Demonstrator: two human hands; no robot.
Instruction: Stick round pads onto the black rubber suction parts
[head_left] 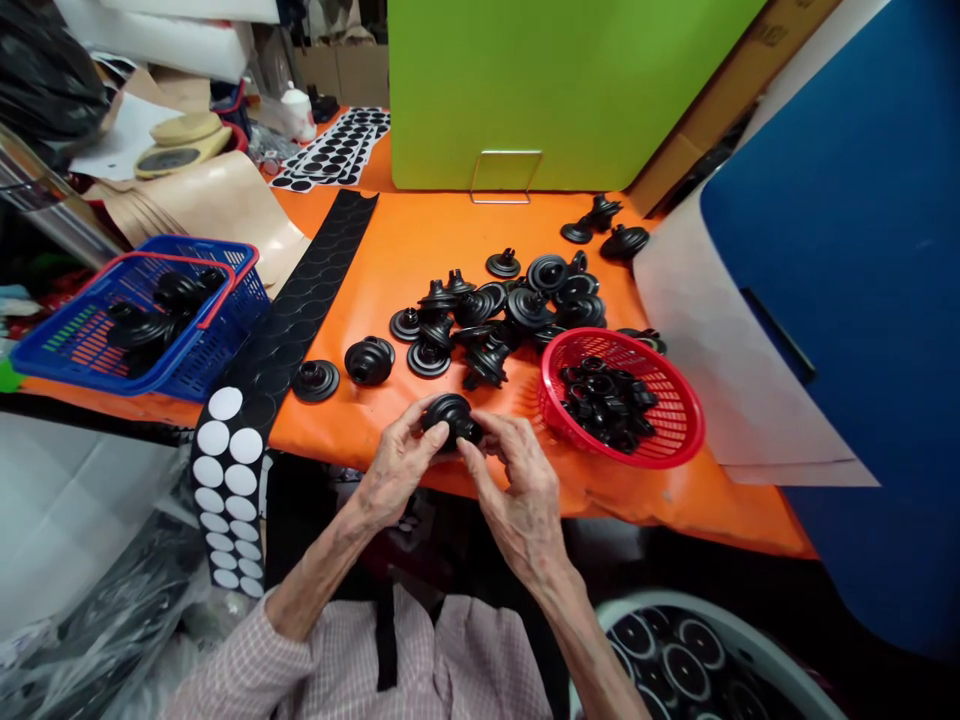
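Both hands on one blk round part, front edge of orange table.

L hand (395, 462) & R hand (523, 487) w/ fingers clamped on opp. sides of blk ridged part (450, 418), held betw. them at orange table (360, 412) edge; white tub (600, 612) of blk discs below, R side. Just beyond: red basket (694, 425) w/ small blk pcs, R; strip of white circles (241, 480), L. Then pile of blk round parts (528, 308), mid-table; blue basket (161, 375) w/ more, L. Far: green board (562, 90), upright, wire stand (505, 177) at its base.
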